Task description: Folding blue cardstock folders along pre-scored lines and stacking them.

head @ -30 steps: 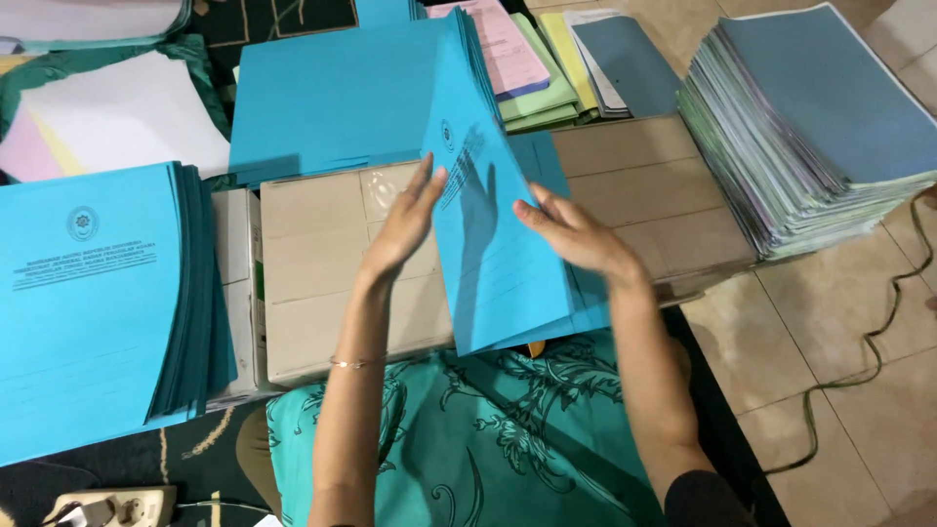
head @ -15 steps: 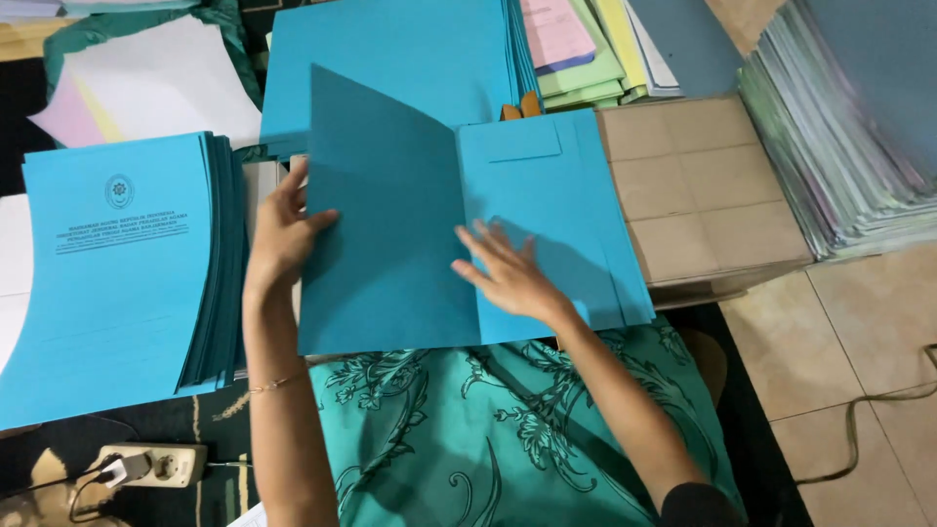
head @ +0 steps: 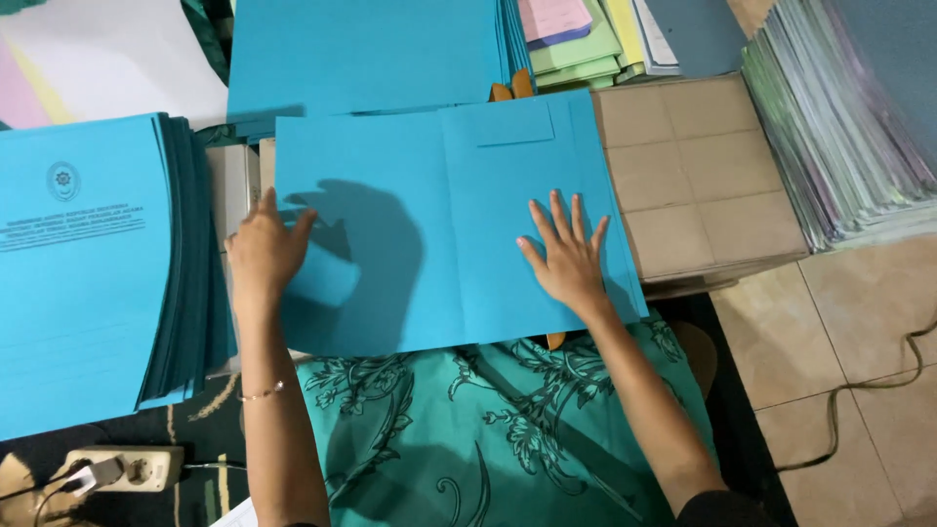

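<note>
Nearest, a teal cloth with a dark floral print [head: 488,439] covers the person's lap, and a white power strip [head: 122,468] lies on the dark floor at the lower left. Just above the lap, an open turquoise paper folder [head: 429,215] lies flat on a low tan cardboard surface [head: 703,185], its fold running up the middle and a small pocket flap showing at the top of the right half. The left hand [head: 262,256] rests on the folder's left edge, fingers loosely curled over the border and clenching nothing; a thin bracelet sits on that wrist. The right hand [head: 568,256] lies palm down on the right half, fingers spread and released, pressing the sheet flat. To the left stands a thick stack of closed turquoise folders [head: 93,283] with dark print and a round emblem on the top cover. Beyond the open folder lies another pile of plain turquoise folders [head: 371,49], with pastel sheets [head: 576,34] beside it. Far right, a tall stack of greyish covered booklets [head: 839,137] rests by the tiled floor [head: 859,390].
</note>
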